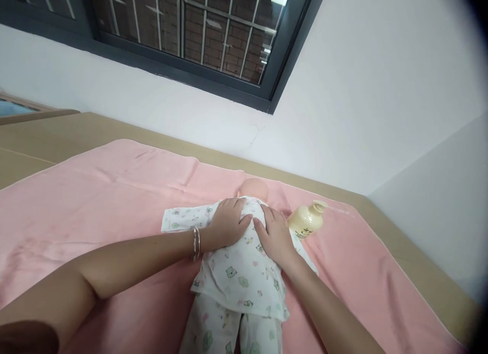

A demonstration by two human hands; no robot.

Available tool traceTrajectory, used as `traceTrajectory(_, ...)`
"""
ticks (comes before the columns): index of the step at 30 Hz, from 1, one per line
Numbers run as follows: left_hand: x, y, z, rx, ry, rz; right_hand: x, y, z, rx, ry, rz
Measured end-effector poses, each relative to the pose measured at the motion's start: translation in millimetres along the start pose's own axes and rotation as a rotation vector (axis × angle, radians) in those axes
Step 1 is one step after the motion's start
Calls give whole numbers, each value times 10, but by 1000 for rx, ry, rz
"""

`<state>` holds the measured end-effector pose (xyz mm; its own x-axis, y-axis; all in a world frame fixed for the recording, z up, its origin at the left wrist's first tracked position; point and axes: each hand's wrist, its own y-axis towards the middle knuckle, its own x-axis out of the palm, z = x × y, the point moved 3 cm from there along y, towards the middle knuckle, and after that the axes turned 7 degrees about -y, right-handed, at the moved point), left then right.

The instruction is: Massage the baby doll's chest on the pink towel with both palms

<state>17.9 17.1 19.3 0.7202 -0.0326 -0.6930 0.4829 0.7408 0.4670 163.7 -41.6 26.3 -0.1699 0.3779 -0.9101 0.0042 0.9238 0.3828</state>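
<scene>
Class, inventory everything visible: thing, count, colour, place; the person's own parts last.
Smooth plain walls: two, white, background.
Rectangular framed window: one, dark grey, top.
Metal bars: several, silvery, behind the window.
Brickwork: one stretch, brown, beyond the bars.
Flat surface: one, tan, below the walls.
Flat item, unclear: one, blue, far left.
Fabric sheet: one, pink, on the surface.
Bald doll: one, white patterned clothes, on the sheet.
Glossy pump bottle: one, cream, right of the doll.
Unclear shape: one, dark brown, bottom left.
Metal bangles: two, silvery, left wrist.
Forearms: two, bare, lower left and right.
Left hand: one, bare, on the doll's upper body.
Right hand: one, bare, also there.
</scene>
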Motion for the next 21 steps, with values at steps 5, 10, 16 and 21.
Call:
traceTrajectory(5, 45, 10, -34, -45, -27, -12, 2, -24, -19, 41, -2, -31)
traceTrajectory(10, 37, 4, -42, -35, -40, -10, 4, -39, -22, 53, 5, -53)
traceTrajectory(16, 31, -13, -33, -48, -29, -23, 29, -12, 20, 91, 74, -94)
traceTrajectory(21, 18, -26, 8, -27, 8, -19, 74, 14, 66, 120, 92, -124)
